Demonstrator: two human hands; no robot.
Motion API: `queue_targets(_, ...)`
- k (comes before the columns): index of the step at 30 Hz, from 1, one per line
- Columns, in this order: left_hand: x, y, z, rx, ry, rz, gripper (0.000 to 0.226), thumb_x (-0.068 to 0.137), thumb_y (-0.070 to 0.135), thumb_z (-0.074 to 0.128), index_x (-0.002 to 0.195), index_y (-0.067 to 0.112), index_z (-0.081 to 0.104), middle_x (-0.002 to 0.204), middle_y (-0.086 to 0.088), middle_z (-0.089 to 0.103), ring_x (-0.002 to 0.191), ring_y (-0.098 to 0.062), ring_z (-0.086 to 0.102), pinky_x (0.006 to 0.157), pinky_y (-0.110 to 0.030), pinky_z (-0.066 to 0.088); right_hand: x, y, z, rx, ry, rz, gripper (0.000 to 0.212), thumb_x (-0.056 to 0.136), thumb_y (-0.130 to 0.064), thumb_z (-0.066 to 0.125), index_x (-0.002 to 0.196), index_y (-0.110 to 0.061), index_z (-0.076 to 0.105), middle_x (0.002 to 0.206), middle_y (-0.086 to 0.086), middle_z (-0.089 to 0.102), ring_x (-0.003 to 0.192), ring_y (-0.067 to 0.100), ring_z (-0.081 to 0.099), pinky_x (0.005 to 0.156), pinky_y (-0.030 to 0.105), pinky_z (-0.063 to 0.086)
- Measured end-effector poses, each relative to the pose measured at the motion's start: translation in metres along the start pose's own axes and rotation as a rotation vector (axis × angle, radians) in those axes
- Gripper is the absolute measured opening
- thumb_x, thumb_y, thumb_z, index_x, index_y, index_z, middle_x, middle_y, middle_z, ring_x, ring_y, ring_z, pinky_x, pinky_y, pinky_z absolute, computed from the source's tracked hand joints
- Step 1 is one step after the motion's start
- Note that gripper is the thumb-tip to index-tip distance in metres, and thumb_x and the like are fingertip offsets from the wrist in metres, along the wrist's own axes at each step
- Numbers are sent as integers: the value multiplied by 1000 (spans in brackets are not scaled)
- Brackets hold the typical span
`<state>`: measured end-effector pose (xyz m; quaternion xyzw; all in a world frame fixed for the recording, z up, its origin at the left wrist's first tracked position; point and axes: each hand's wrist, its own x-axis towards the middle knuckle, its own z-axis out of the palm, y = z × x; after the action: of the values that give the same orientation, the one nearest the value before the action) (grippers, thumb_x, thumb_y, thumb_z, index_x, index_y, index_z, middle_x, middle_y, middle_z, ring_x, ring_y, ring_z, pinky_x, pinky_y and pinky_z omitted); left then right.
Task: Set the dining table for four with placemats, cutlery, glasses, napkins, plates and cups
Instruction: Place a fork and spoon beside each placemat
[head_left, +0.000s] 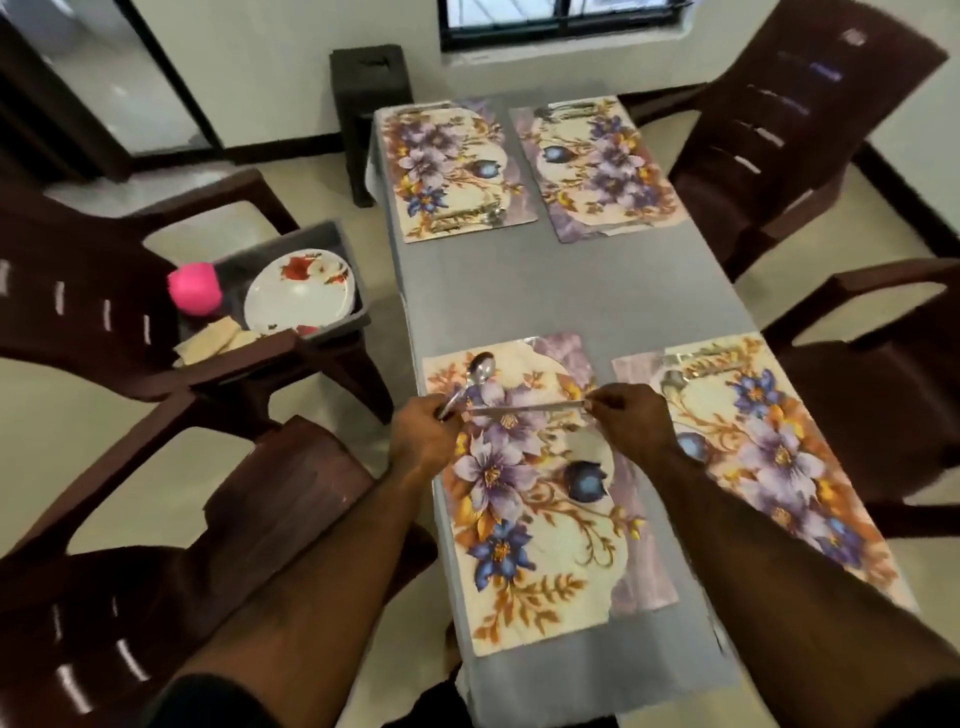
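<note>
— Head view, both hands over the near-left placemat (524, 493). What have you got?

— My left hand (423, 436) is curled round the handle of a spoon (475, 376), its bowl pointing away from me over the mat's far-left corner. My right hand (631, 418) pinches one end of a thin straight piece of cutlery (524, 408); I cannot tell whether it is a knife or a fork. It lies level between my two hands, and its other end reaches my left fingers.

— And the rest of the table (571, 291)?

— Four flowered mats, one toward each corner. The near-right mat (769, 457) has cutlery along its far edge. The far-left mat (457, 166) shows cutlery at its near and far edges, the far-right mat (592, 166) at its far edge.

— Plates, cups?

— Off the table's left edge, on a dark stool: a tray (332, 244) holding white plates (298, 293) with a red pattern, a pink cup (195, 288) beside them, and folded napkins (213, 338) at the near side.
</note>
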<state>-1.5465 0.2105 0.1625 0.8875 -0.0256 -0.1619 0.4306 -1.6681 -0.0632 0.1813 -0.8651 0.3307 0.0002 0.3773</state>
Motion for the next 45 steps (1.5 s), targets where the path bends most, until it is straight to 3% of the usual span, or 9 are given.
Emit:
queue_targets(5, 62, 1, 19, 40, 164, -161, 18, 84, 35, 83, 87, 18, 80, 70, 5, 70, 66, -13, 66, 50, -18, 35, 90, -11, 30, 0, -71, -54, 15, 89, -24, 75, 101, -21, 85, 103, 1, 81, 95, 21, 74, 87, 31, 57)
queue_targets(10, 94, 1, 38, -42, 243, -346, 22, 79, 31, 85, 65, 24, 70, 64, 9, 70, 66, -17, 71, 56, -24, 48, 131, -16, 50, -54, -41, -32, 22, 86, -36, 67, 98, -25, 82, 97, -3, 79, 88, 24, 72, 81, 36, 61)
queue_targets(19, 98, 15, 41, 41, 268, -454, 29, 78, 39, 87, 77, 15, 71, 68, 7, 68, 69, -16, 66, 57, -26, 42, 144, -21, 51, -132, -28, 61, 25, 89, -50, 71, 92, -26, 74, 90, -4, 75, 80, 20, 67, 71, 31, 56)
queue_targets(24, 73, 22, 31, -25, 179, -243, 14, 93, 34, 75, 85, 25, 69, 84, 7, 73, 81, -17, 71, 71, -33, 56, 127, -31, 35, 33, 35, 29, 35, 97, -49, 66, 91, -16, 76, 86, -1, 75, 76, 17, 66, 62, 23, 42)
queue_targets(27, 39, 24, 27, -219, 45, -85, 9, 94, 27, 71, 86, 29, 74, 88, 3, 78, 85, -18, 73, 81, -37, 60, 100, -42, 28, 224, -156, -50, 30, 97, -48, 69, 93, -19, 75, 82, -8, 75, 72, 8, 69, 62, 25, 51)
queue_targets(29, 18, 28, 30, -307, -51, -46, 5, 93, 22, 75, 90, 25, 77, 89, 4, 79, 84, -15, 74, 77, -33, 61, 81, -44, 31, 338, -364, -55, 23, 95, -44, 74, 96, -21, 76, 77, -6, 76, 63, 2, 67, 58, 22, 51)
queue_targets(34, -41, 9, 25, -300, -198, -46, 9, 89, 13, 84, 85, 19, 78, 77, 7, 76, 71, -5, 67, 69, -24, 54, 21, -28, 17, 400, -412, -31, 11, 91, -14, 81, 86, -5, 78, 64, 0, 69, 51, 4, 54, 52, 18, 44)
queue_targets(42, -133, -35, 24, 134, -479, 48, 24, 86, 52, 72, 97, 32, 81, 90, 10, 77, 82, -17, 74, 73, -34, 59, -98, 58, 2, 133, -443, -9, 13, 92, -17, 79, 79, -15, 82, 70, 1, 75, 62, 8, 62, 63, 29, 46)
queue_targets(45, -164, -34, 32, 435, -413, 230, 33, 88, 55, 74, 109, 30, 79, 109, 6, 74, 102, -20, 67, 78, -30, 49, -131, 77, -5, 2, -416, 33, 13, 82, -25, 88, 71, -25, 81, 67, -9, 73, 61, 1, 64, 60, 22, 43)
